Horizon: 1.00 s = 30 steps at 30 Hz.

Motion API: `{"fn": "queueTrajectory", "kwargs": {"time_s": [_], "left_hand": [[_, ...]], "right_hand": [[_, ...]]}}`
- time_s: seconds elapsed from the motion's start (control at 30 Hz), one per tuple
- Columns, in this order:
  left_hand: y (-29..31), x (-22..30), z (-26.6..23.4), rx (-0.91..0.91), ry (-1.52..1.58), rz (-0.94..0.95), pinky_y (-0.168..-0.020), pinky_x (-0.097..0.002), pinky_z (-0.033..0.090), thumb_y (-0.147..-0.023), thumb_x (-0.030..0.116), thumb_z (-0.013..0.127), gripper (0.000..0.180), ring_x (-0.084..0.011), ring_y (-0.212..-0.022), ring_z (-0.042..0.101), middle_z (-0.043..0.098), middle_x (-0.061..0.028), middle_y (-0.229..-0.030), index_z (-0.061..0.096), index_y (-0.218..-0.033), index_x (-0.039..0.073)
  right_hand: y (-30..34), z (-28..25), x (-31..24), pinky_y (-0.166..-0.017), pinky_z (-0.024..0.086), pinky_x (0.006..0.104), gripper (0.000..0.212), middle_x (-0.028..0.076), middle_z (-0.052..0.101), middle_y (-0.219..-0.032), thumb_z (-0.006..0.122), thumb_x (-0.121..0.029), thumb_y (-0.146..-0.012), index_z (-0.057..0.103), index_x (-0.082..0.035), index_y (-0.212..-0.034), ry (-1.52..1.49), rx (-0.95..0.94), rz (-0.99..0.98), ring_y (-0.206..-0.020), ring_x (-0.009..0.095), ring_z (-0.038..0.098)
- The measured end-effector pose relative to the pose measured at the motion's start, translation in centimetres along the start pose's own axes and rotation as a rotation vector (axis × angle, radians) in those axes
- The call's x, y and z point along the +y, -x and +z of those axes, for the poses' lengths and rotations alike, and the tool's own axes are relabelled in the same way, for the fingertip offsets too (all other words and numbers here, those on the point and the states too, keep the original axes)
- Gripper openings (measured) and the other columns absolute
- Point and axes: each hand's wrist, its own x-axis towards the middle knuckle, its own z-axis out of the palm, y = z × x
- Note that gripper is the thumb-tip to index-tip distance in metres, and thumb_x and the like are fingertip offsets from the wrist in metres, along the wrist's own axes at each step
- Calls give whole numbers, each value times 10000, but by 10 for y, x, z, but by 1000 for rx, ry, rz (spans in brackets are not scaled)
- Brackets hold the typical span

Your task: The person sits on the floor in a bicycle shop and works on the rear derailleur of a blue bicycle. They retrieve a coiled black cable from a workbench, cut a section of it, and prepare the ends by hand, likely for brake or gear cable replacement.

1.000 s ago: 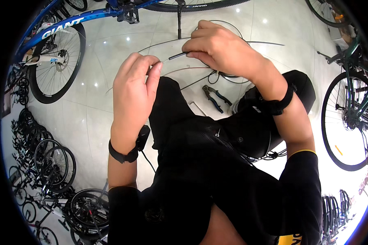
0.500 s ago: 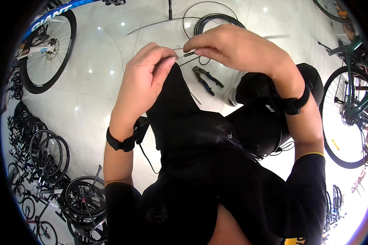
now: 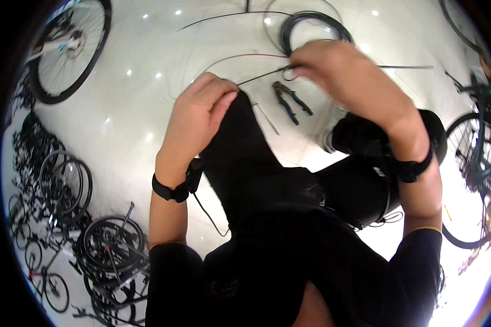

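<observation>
The left hand (image 3: 203,104) is pinched narrow, the blurred right hand (image 3: 328,62) curled near a round black cable coil (image 3: 286,37) on the pale floor (image 3: 131,95); either's contents, I cannot tell.

L hand (image 3: 207,106) by L leg (image 3: 237,141); R hand (image 3: 333,68) to its R, farther fwd, overlapping near edge of cable coil (image 3: 285,38) in view. Cable length (image 3: 264,76) shows btwn hands. Loose cable (image 3: 229,14) L of coil, on flr (image 3: 120,163). Pliers (image 3: 281,92) on flr btwn rod (image 3: 267,119) (L) & shoe (image 3: 326,136) (R). Rod just R of L leg. Wheel (image 3: 105,49) upper L, bikes (image 3: 82,218) down L side, another bike (image 3: 477,169) far R.
</observation>
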Motion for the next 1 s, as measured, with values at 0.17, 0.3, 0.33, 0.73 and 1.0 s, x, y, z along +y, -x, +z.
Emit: {"fn": "queueTrajectory", "kwargs": {"time_s": [0.17, 0.3, 0.33, 0.73, 1.0], "left_hand": [[52, -41, -36, 97, -97, -199, -672, -337, 474, -897, 51, 601, 69, -277, -774, 608, 611, -117, -868, 634, -935, 5], [92, -69, -24, 66, -133, -232, -679, -359, 475, -887, 75, 617, 79, -306, -766, 596, 604, -121, -866, 644, -935, 18], [98, -79, -22, 58, -152, -256, -677, -372, 474, -884, 86, 622, 86, -316, -772, 594, 598, -125, -853, 648, -938, 24], [232, -107, -92, 539, -362, -699, -817, -286, 479, -937, 44, 572, 111, -203, -868, 625, 664, -117, -937, 638, -977, -35], [216, -114, -96, 441, -405, -666, -814, -287, 495, -955, 81, 569, 133, -184, -871, 634, 672, -101, -943, 638, -1011, -18]], "right_hand": [[-20, 23, 28, -661, 490, 387, 200, 167, 639, -788, 578, -196, -944, 642, -9, -974, -153, -20, 154, -700, 326, 613], [21, 134, 100, -719, 508, 453, 279, 192, 659, -844, 574, -298, -930, 629, -34, -1000, 104, -458, 167, -778, 372, 641], [39, 157, 117, -753, 515, 458, 293, 196, 665, -868, 593, -303, -912, 625, -34, -1023, 190, -628, 236, -834, 376, 645], [135, 299, 164, -874, 522, 445, 210, 194, 660, -1103, 519, -119, -904, 602, -30, -1075, 389, -811, 800, -1031, 365, 638], [34, 198, 238, -751, 558, 447, 217, 157, 702, -949, 497, -158, -903, 684, -62, -955, 639, -633, 637, -927, 352, 680]]}}
